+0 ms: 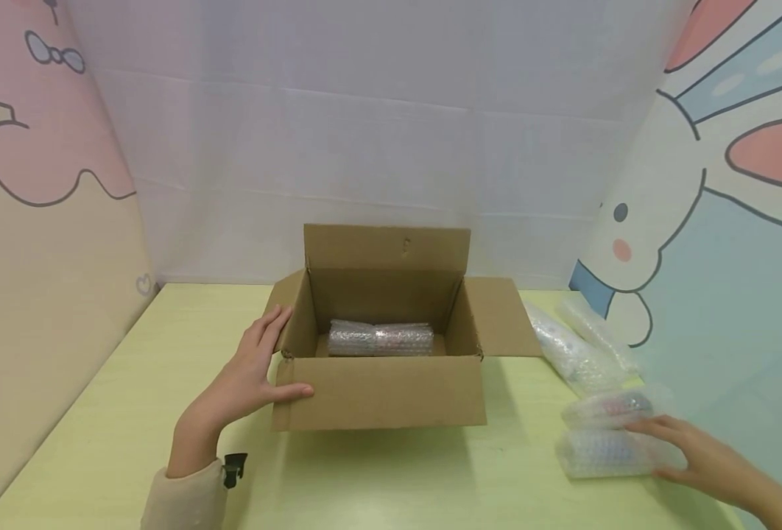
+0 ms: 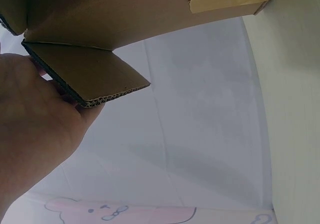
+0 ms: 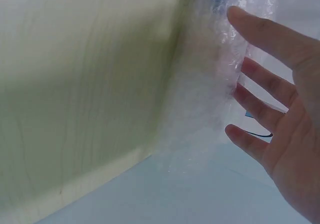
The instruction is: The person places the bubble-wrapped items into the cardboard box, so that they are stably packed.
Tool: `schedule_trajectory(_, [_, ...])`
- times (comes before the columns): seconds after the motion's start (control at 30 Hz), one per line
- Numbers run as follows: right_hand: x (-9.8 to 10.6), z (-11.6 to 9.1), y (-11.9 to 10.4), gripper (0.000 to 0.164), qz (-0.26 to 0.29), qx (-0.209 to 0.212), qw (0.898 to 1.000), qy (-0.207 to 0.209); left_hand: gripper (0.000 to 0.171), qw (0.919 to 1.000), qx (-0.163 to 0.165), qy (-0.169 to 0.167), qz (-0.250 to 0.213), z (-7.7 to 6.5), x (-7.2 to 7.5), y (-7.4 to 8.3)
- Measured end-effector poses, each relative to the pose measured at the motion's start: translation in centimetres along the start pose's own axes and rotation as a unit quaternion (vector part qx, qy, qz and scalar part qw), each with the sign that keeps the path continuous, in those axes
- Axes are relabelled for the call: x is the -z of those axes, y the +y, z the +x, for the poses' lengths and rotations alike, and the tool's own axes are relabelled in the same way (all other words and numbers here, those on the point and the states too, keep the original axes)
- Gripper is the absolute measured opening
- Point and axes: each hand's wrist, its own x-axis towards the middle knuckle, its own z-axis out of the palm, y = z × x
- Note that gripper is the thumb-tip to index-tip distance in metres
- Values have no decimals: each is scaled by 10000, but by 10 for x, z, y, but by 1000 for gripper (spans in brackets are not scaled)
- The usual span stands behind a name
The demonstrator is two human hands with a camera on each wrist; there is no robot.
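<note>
An open cardboard box (image 1: pixel 378 394) stands mid-table, and a bubble-wrapped roll (image 1: pixel 381 338) lies inside it. My left hand (image 1: pixel 248 372) rests at its front left corner, fingers extended along the left flap (image 2: pixel 95 76) and thumb on the front flap. Over on the right, my right hand (image 1: pixel 702 456) is beside two bubble-wrapped packages, a nearer one with something bluish in it (image 1: pixel 603 453) and one with a reddish, dark content (image 1: pixel 613 407). In the right wrist view its fingers (image 3: pixel 267 84) are spread at the edge of the blurred bubble wrap (image 3: pixel 205 79).
Behind those packages lie a larger bubble-wrapped bundle (image 1: pixel 573 350) and a slim wrapped piece (image 1: pixel 596 331). The box's right flap (image 1: pixel 502 316) juts out toward them. Cartoon-printed side panels and a white sheet (image 1: pixel 391 147) enclose the pale yellow table (image 1: pixel 132 412).
</note>
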Motion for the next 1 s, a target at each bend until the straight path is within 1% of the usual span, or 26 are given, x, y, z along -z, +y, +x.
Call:
schedule_trajectory(0.2, [-8, -3, 4, 73, 172, 178, 9996, 149, 118, 10000, -10, 5, 9, 0, 0, 0])
schedule_trajectory(0.3, [-10, -2, 3, 74, 367, 324, 9986, 186, 118, 10000, 1, 5, 2, 0, 0, -1])
schedule_trajectory(0.4, [-12, -2, 2, 72, 455, 376, 9980, 217, 118, 10000, 15, 13, 3, 0, -1, -2])
schedule_trajectory(0.53, [-17, -4, 0, 72, 202, 451, 9980, 403, 118, 10000, 21, 5, -17, 0, -1, -2])
schedule_trajectory(0.8, [-22, -6, -4, 71, -274, 527, 9963, 623, 118, 10000, 25, -9, -26, 0, -1, -1])
schedule_trajectory(0.87, [-22, -6, -6, 70, -297, 569, 9955, 701, 118, 10000, 34, -13, -31, 0, -1, -1])
schedule_trajectory(1.0, [-21, -5, -9, 69, -150, 680, 9947, 754, 119, 10000, 35, -14, -38, 0, 0, 0])
